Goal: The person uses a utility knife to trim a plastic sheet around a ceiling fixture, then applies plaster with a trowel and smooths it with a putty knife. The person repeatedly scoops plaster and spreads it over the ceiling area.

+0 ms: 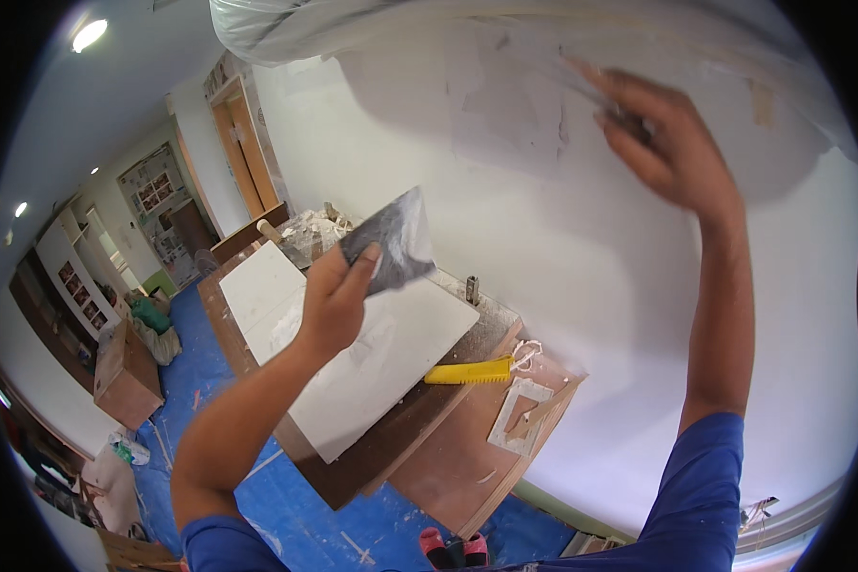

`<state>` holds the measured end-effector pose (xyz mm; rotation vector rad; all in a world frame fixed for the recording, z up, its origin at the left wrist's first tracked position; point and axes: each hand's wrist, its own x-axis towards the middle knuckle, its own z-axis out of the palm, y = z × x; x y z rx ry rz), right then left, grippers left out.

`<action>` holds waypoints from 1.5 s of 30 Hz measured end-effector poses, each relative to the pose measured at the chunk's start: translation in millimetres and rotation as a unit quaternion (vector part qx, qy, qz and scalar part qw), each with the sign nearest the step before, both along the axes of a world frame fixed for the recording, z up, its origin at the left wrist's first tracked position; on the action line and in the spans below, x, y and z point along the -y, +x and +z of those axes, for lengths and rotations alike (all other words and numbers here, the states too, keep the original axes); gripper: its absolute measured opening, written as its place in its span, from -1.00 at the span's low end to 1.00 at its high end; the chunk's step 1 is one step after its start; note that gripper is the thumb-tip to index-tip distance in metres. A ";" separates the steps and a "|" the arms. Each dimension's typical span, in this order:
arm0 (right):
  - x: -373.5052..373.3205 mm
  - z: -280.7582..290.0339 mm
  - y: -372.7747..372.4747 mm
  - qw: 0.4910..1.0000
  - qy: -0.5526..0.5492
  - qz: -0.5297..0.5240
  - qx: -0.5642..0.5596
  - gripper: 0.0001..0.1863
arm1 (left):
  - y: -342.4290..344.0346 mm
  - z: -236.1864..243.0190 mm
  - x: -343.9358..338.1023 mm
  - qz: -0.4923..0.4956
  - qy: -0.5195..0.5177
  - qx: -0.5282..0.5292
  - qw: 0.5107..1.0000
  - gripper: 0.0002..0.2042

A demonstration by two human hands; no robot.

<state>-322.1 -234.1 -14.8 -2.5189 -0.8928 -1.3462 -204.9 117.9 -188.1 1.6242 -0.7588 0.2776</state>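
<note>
My left hand (334,300) grips a thin dark grey plate (391,238) smeared with whitish paste, thumb on top, held above a white board (353,362). Raised at the upper right, my right hand (672,148) is closed round a thin-bladed scraper (627,122), partly hidden by the fingers and blurred. Its blade points up and left, close to the wall (543,248); whether it touches cannot be made out. Greyish patches of filler (505,110) show on the wall left of it.
The board lies on a brown bench (348,481), with a yellow tool (472,371) and a white frame (520,417) nearby. A wooden-handled scraper (281,240) rests at the far end. Plastic sheeting (286,29) hangs overhead. Blue sheeting (305,520) covers the floor; a wooden box (127,374) stands left.
</note>
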 end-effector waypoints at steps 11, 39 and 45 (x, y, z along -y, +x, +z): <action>-88.0 -216.3 -101.3 0.985 0.133 0.047 -0.101 -0.13 | -167.2 -15.4 29.3 -0.157 -0.318 -0.358 0.864 -0.63; -51.2 -271.0 -229.4 0.707 0.495 0.339 -0.376 -0.31 | -214.1 -57.8 -13.4 -0.026 0.096 0.027 0.995 -0.52; -81.4 -275.4 -181.1 0.970 0.197 0.053 -0.131 -0.11 | -230.9 -48.4 44.1 -0.155 -0.269 -0.309 0.899 -0.62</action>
